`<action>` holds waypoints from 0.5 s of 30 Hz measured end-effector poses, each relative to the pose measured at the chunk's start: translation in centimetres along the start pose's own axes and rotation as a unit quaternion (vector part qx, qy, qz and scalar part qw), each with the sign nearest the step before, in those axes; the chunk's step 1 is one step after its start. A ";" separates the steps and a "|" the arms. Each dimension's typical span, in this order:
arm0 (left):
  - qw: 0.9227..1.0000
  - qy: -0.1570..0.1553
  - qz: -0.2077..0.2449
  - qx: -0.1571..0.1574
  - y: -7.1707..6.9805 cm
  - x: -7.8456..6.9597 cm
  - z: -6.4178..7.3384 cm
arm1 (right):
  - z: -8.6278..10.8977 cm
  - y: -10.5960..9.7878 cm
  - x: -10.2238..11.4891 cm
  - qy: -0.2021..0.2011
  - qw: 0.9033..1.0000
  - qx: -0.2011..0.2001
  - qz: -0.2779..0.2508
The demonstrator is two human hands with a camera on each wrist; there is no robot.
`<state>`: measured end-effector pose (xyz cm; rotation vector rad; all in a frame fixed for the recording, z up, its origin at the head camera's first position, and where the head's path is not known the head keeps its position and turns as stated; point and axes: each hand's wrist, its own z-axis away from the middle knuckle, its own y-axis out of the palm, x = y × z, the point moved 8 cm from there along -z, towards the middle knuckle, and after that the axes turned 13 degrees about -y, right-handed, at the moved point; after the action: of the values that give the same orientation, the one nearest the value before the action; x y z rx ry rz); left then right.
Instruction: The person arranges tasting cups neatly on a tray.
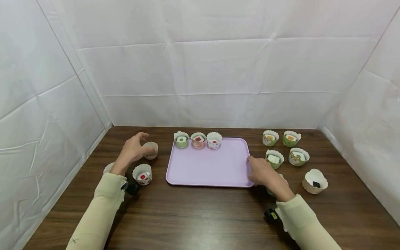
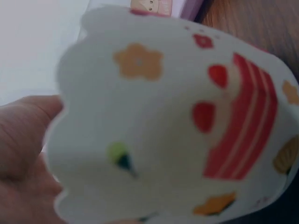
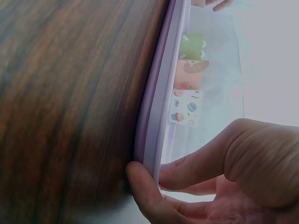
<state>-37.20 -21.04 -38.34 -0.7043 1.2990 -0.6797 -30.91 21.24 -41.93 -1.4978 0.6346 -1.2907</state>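
Note:
At the front right corner of the lilac tray (image 1: 207,166), my right hand (image 1: 262,172) pinches the rim; its thumb (image 3: 191,170) lies on one side and a finger (image 3: 145,186) on the other. Over on the left, my left hand (image 1: 135,149) is spread beside a beige paper baking cup (image 1: 151,155), thumb near the cup's front. A green cup (image 1: 181,144), a pink cup (image 1: 198,145) and a white cup (image 1: 214,144), each with a small block inside, stand in a row along the tray's back edge. A white patterned cup (image 2: 154,116) fills the left wrist view.
That patterned cup (image 1: 142,178) stands below my left hand, and another cup (image 1: 108,168) is partly behind the left wrist. To the right stand several filled cups, among them a green one (image 1: 287,143) and a cream one (image 1: 314,189). My right forearm partly hides one cup (image 1: 271,192).

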 end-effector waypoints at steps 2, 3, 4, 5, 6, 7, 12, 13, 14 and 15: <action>1.000 -0.004 0.000 0.017 0.3 0.1 -0.1 | 0.0 0.0 0.0 -0.001 1.000 0.000 0.000; 1.000 -0.004 0.000 0.022 0.4 0.2 -0.1 | 0.0 0.0 0.0 -0.001 1.000 -0.001 0.000; 1.000 -0.004 0.000 0.026 0.5 0.2 -0.2 | 0.0 0.0 0.1 -0.003 1.000 -0.001 0.000; 1.000 -0.002 -0.001 0.028 0.5 0.2 -0.2 | 0.0 0.0 0.1 -0.001 1.000 -0.002 -0.002; 1.000 0.000 -0.003 0.028 0.6 0.2 -0.2 | 0.0 0.1 0.1 -0.001 1.000 -0.002 -0.002; 1.000 0.000 -0.005 0.029 0.6 0.2 -0.3 | 0.0 0.1 0.1 -0.001 1.000 -0.002 -0.002; 0.999 0.000 -0.015 0.029 0.8 0.3 -0.6 | 0.0 0.0 0.0 -0.001 1.000 0.000 0.001; 0.999 0.000 -0.017 0.029 0.8 0.3 -0.6 | 0.0 0.0 0.0 0.000 1.000 0.001 0.001; 0.999 0.001 -0.019 0.030 0.9 0.3 -0.7 | 0.0 0.0 0.0 0.001 1.000 0.001 0.000; 0.999 0.001 -0.020 0.032 0.9 0.4 -0.8 | 0.0 0.0 0.0 0.001 1.000 0.002 -0.001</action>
<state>-37.85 -20.83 -39.41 -0.6796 1.2628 -0.7509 -30.89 21.21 -41.93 -1.4941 0.6316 -1.2955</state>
